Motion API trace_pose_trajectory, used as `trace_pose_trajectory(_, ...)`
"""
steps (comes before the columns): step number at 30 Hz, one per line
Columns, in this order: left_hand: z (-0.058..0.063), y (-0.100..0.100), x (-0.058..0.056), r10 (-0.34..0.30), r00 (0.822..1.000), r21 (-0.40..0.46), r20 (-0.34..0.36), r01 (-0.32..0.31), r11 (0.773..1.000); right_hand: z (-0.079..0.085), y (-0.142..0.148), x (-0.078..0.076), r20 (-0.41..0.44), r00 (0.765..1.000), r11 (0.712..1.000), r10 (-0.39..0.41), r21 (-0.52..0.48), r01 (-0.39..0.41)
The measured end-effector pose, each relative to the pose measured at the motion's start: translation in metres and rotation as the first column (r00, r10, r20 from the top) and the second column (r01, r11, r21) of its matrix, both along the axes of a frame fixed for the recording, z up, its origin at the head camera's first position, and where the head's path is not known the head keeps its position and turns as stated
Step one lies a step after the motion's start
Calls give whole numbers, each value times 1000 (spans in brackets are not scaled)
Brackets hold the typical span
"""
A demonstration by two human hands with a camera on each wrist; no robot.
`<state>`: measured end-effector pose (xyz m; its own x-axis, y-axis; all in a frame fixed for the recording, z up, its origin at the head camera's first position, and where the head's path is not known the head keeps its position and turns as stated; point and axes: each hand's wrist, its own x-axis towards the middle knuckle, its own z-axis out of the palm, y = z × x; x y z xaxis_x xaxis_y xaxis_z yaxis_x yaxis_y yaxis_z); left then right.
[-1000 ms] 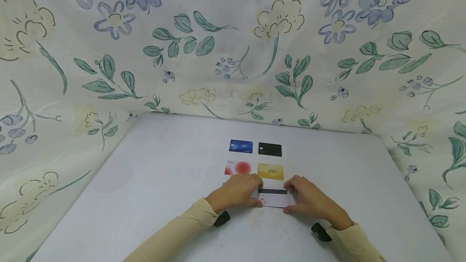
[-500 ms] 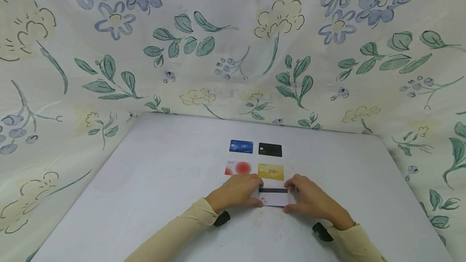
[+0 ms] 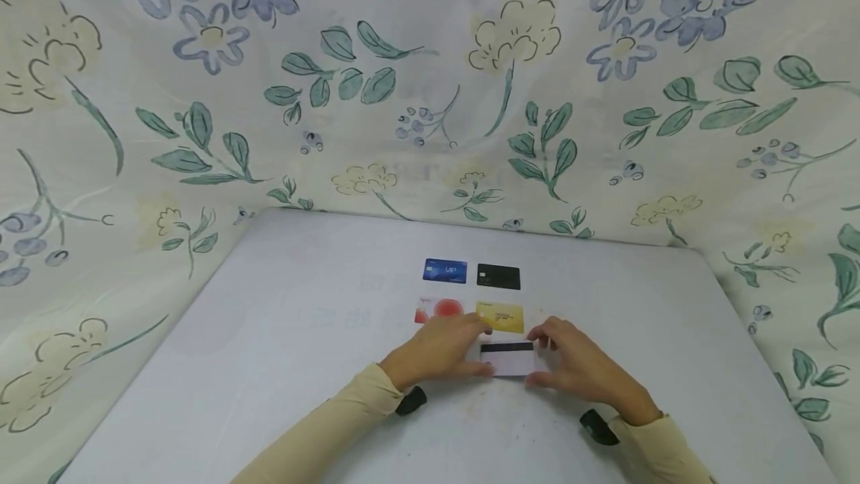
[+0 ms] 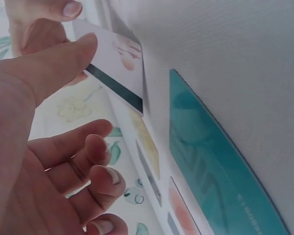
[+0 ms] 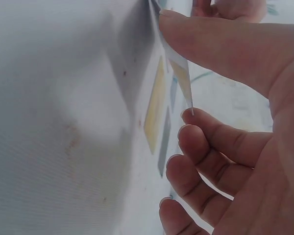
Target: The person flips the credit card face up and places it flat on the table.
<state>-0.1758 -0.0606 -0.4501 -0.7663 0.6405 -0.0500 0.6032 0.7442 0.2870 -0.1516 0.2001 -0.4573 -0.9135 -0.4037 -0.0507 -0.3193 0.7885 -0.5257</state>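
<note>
A white card with a black stripe [image 3: 507,359] is between my hands in the head view. In the right wrist view my right hand [image 3: 584,364] grips its short side between thumb [image 5: 210,39] and index fingertip [image 5: 193,116]. That side is raised off the tabletop. My left hand [image 3: 433,349] is at the card's other end. Its thumb [image 4: 81,51] overlaps the card in the left wrist view; contact is unclear. The left index finger stands apart from it, and the other fingers are loosely bent. A teal card [image 4: 201,147] lies below the left hand, hidden in the head view.
Beyond the hands lie a blue card [image 3: 445,271], a black card [image 3: 499,276], a red-and-white card [image 3: 440,308] and a yellow card [image 3: 507,317]. They rest on a white table [image 3: 269,320]. A floral cloth [image 3: 430,95] hangs behind it.
The striped card and both hands have shifted slightly forward and to the right. My left fingertips now overlap the yellow card's near corner. The other visible cards have stayed put.
</note>
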Motion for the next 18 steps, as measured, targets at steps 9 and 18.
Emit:
trace_pose_trajectory(9,6,7,0,-21,999,11,-25,21,1000,4,1,0,-43,999,999,5,-31,-7)
trace_pose_trajectory(18,7,14,1,-59,995,28,-82,61,998,6,1,1,-94,995,997,25,-67,-31)
